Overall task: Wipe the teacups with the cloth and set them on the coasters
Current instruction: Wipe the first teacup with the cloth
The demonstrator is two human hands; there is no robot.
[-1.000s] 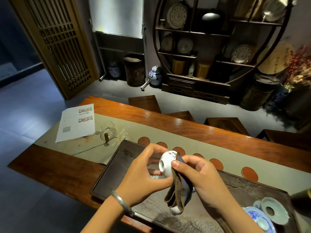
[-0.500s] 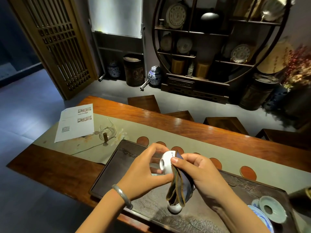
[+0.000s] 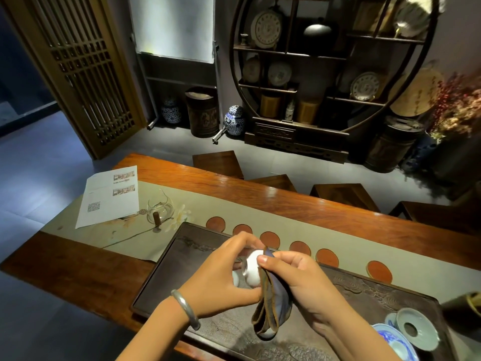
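My left hand (image 3: 221,280) grips a small white teacup (image 3: 253,269) above the dark tea tray (image 3: 161,280). My right hand (image 3: 299,285) presses a folded dark cloth (image 3: 272,306) with brown edges against the cup's right side; the cloth hangs down below it. Another white teacup (image 3: 266,334) stands on the tray under the cloth, mostly hidden. A further cup (image 3: 235,278) peeks out behind my left hand. Several round reddish coasters (image 3: 270,239) lie in a row on the beige runner beyond the tray, all bare.
A blue-and-white saucer (image 3: 390,342) and a pale celadon lid (image 3: 416,329) sit at the tray's right end. A glass pitcher (image 3: 160,208) and printed sheets (image 3: 110,195) lie on the runner at left. Wooden stools (image 3: 341,194) stand behind the table.
The cup has turned in my left hand, so its opening and painted mark no longer show. The cloth stays pressed on its side.
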